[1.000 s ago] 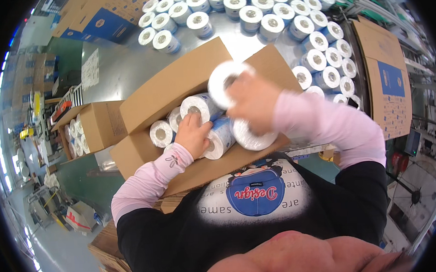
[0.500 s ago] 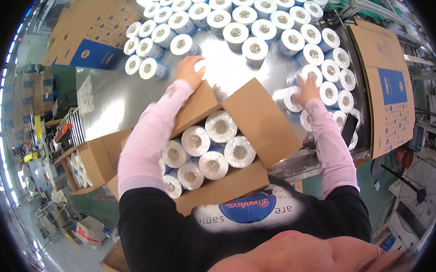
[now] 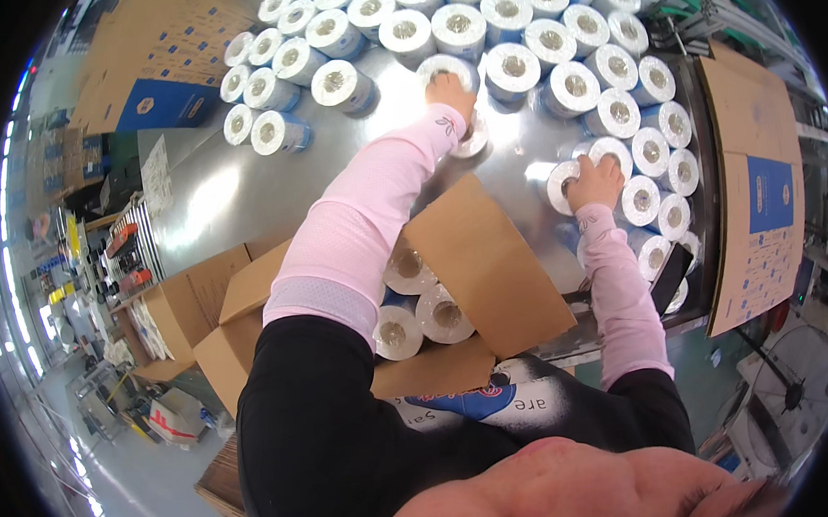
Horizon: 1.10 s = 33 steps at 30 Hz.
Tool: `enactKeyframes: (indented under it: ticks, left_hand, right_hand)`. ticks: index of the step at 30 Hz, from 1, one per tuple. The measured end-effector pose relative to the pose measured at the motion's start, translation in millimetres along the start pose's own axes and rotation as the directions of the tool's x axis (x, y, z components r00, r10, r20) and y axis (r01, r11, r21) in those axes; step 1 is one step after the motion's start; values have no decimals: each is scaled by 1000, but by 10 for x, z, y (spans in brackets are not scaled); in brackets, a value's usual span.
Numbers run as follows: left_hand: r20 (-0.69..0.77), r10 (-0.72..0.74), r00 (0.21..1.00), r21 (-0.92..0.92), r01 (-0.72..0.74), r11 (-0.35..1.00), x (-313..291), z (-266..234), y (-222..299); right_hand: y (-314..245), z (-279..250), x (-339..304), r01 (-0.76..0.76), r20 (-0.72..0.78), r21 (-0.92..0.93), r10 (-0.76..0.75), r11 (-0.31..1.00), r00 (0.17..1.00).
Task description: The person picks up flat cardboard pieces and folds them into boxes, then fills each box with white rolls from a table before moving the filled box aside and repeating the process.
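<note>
Loosely spread, right fingers (image 3: 605, 165) touch rolls (image 3: 557, 185).

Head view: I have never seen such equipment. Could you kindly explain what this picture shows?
No robot here: a person works bare-handed. The view comes from a head-worn fisheye camera, looking down; straight edges therefore bend. On the shiny grey metal table stand many white cylindrical rolls with blue-printed sides. The left hand touches one roll near the middle; the right hand touches another roll farther right. Whether either is firmly gripped, I cannot tell. Nearer the body, an open brown cardboard box contains more rolls.
</note>
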<state>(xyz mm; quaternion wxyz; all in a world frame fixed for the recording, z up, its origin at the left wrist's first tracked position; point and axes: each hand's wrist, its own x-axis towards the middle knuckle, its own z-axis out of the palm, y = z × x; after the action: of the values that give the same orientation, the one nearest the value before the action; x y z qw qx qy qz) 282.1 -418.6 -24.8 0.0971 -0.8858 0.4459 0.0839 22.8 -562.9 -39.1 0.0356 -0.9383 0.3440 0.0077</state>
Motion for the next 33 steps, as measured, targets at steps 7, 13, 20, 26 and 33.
enactKeyframes:
  ticks: [7, 13, 20, 26, 33]
  left_hand:
    - [55, -251, 966, -735, 209, 645, -723, -659, -922]
    - [1, -22, 1000, -873, -10, -488, -2922, -1185, -2030]
    - [163, -40, 986, -575, 128, 808, -5476, -1764, -1904]
    - [313, -42, 949, -380, 166, 910, -5408, -1265, -1686]
    - [181, -308, 934, -826, 314, 467, -3519, -820, -2814]
  right_hand:
    - [115, -176, 148, 196, 272, 20, -194, 980, 943]
    - [-532, -1372, 173, 18, 181, 936, -525, 351, 832]
    - [-3051, -2621, -1213, 617, 83, 786, -996, 43, -37]
    - [-3556, -1730, -2513, 865, -90, 502, -993, 25, 81]
    - [-2641, -1899, -604, 649, -297, 690, -693, 319, 657]
